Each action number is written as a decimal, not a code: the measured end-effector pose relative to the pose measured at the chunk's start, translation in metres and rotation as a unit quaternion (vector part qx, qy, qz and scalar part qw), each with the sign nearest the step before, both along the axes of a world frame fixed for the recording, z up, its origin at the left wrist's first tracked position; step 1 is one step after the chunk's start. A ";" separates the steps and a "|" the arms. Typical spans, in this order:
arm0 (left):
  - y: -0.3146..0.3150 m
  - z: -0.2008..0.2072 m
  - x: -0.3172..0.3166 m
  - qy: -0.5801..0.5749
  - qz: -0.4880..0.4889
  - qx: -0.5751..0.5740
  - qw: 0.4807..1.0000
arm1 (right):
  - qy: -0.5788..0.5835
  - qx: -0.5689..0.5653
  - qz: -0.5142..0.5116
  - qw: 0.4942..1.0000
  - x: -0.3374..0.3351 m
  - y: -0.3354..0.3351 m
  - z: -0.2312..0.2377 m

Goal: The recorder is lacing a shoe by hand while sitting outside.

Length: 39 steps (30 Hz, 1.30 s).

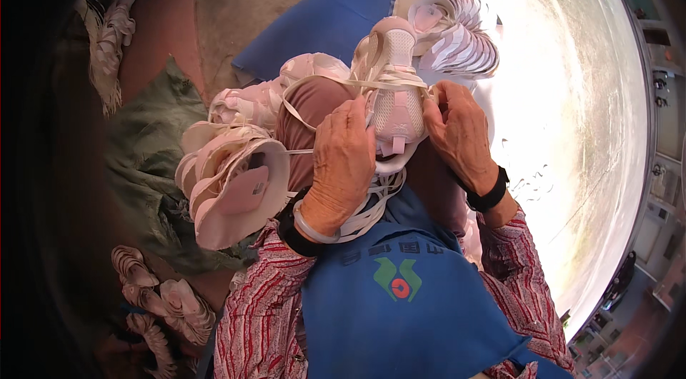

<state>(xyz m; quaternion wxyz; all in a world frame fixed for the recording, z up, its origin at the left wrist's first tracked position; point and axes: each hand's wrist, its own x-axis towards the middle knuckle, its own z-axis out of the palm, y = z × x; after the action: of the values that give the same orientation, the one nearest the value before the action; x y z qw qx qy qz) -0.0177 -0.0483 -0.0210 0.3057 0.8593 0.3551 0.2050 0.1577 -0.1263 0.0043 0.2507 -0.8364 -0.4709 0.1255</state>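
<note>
Pale pink shoe upper held on the lap

The shoe upper (391,93) sits near the picture's centre, above the blue apron (407,307). Its long axis runs from 12 to 6 o'clock: the toe points to 12, away from the person, and the tongue with its small pink tab hangs toward 6. White laces (371,84) cross it from 9 to 3 o'clock.

The left hand (343,164) lies at 7 o'clock of the upper, fingers curled close together, tips pressed against its left edge and the laces. The right hand (461,132) is at 4 o'clock, fingers bent and pinching the lace end at the upper's right edge.

A green and red emblem (399,280) sits on the apron's chest at 6 o'clock. Stacked pink uppers (229,179) lie at 9 o'clock; a fanned pile of pale pieces (461,39) at 1 o'clock
</note>
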 end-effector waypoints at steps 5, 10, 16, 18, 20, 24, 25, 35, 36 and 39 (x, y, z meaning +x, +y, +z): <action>-0.007 -0.004 -0.016 -0.069 0.012 -0.030 0.997 | -0.017 -0.014 0.053 0.998 -0.002 0.005 0.002; 0.010 -0.001 -0.040 -0.102 0.057 -0.025 0.993 | 0.011 0.016 0.084 0.996 -0.003 0.005 -0.002; 0.019 0.001 -0.050 -0.095 0.046 -0.015 0.994 | 0.015 0.014 0.030 0.999 -0.003 0.001 -0.005; 0.021 0.007 -0.043 -0.135 0.024 -0.038 0.990 | -0.061 0.046 0.135 0.988 0.000 0.002 -0.004; 0.024 0.005 -0.033 -0.139 0.000 -0.029 0.990 | -0.094 0.008 0.140 0.986 -0.004 0.005 0.002; 0.030 0.004 -0.013 -0.131 -0.032 -0.009 0.991 | -0.180 -0.037 0.174 0.967 -0.011 0.017 0.018; 0.032 0.003 -0.009 -0.126 -0.037 -0.003 0.991 | -0.208 -0.051 0.181 0.960 -0.011 0.019 0.022; 0.029 -0.011 0.007 -0.181 -0.029 -0.084 0.979 | -0.026 0.019 0.274 0.961 -0.014 0.015 0.035; 0.030 -0.011 0.008 -0.180 -0.033 -0.086 0.979 | 0.068 0.051 0.289 0.953 -0.027 0.012 0.044; 0.033 -0.010 0.011 -0.182 -0.021 -0.117 0.976 | 0.191 0.073 0.288 0.935 -0.032 0.014 0.037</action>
<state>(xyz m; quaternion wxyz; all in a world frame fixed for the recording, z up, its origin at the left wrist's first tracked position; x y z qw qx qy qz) -0.0064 -0.0157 -0.0311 0.4676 0.7734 0.2966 0.3086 0.1260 -0.1121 0.0412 0.3498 -0.6044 -0.6427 0.3152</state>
